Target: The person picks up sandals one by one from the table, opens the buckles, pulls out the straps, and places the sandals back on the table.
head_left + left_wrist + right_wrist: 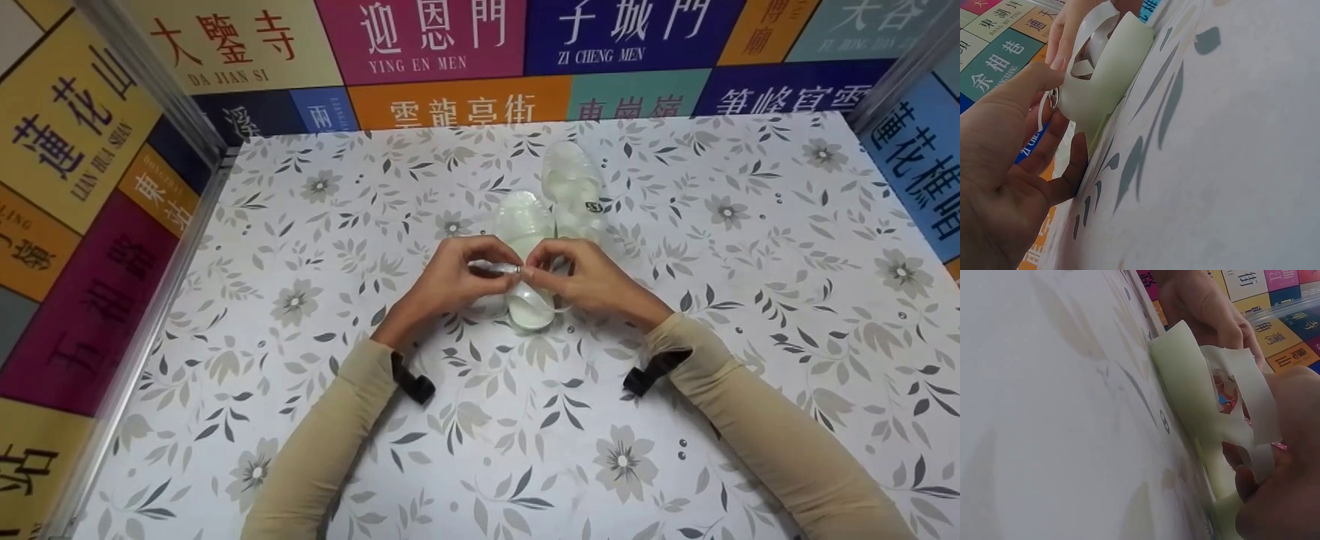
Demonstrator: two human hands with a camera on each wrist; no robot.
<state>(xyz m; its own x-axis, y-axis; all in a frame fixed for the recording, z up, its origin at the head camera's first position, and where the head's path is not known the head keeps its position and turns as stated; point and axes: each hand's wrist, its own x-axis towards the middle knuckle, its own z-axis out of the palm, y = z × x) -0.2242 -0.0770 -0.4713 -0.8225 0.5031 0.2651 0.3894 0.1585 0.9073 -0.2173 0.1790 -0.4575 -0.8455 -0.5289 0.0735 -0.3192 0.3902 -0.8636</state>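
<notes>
A pale, translucent sandal (pixel 523 214) stands on the patterned tabletop with its heel towards me. My left hand (pixel 459 276) pinches its strap by a small metal buckle (pixel 1054 99), which shows in the left wrist view. Opposite it, my right hand (pixel 583 276) pinches the strap (pixel 1259 396) between thumb and fingers, and the fingertips of both hands meet above the sandal. Part of the strap loops up over the heel. Whether the strap runs through the buckle is hidden by the fingers. A matching second sandal (pixel 568 166) lies just beyond, to the right.
The tabletop (pixel 360 255) has a white cover printed with grey leaves and flowers. Colourful panels with large lettering (pixel 457 45) stand along the back, with more panels (pixel 82 187) at the left and right sides. Metal framing (pixel 112 420) runs along the left edge.
</notes>
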